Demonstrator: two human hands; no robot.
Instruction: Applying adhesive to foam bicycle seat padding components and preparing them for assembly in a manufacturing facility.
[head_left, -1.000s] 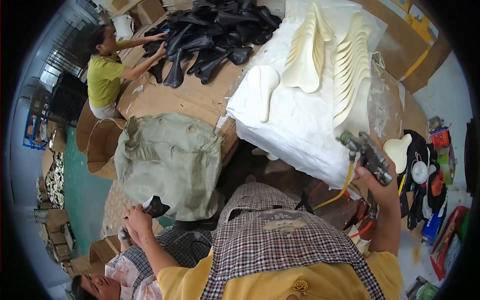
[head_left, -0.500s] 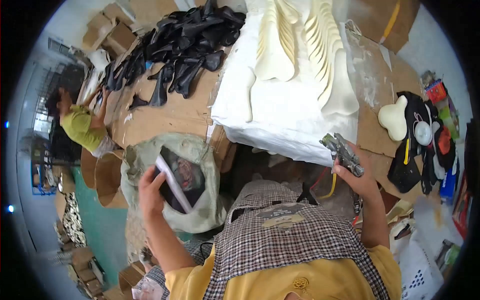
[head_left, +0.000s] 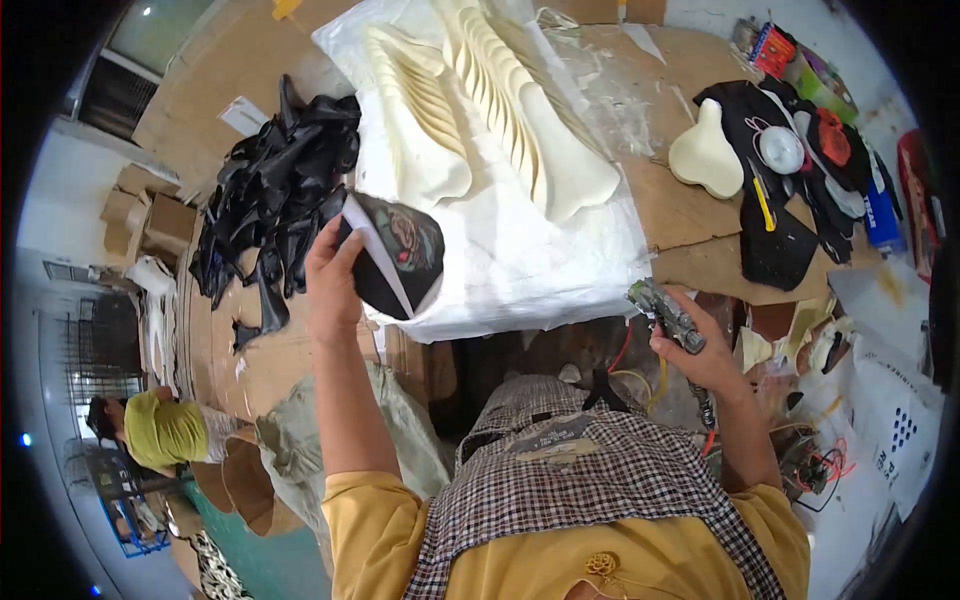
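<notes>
My left hand (head_left: 334,275) is closed on the edge of a flat black saddle cover (head_left: 412,262) with a coloured print and a white underside strip showing. It is held up over the near left corner of the white-covered table (head_left: 540,280). In my right hand (head_left: 708,348) is a grimy, residue-crusted spray gun (head_left: 668,314), its nozzle pointing up and left, by the table's near right corner. Two overlapping rows of cream foam saddle pads, the left row (head_left: 435,172) and the right row (head_left: 572,182), lie beyond both hands.
Black covers (head_left: 285,170) are heaped at the left on cardboard. Farther right lie a single cream pad (head_left: 708,150), black cloth and a yellow cutter (head_left: 764,204). A pale woven sack (head_left: 320,425) stands near my left arm. Another person (head_left: 168,430) is at the far left.
My left hand has lifted the cover from over the sack up to the table's corner. The view has turned left-to-right; the right hand still grips the spray gun.
</notes>
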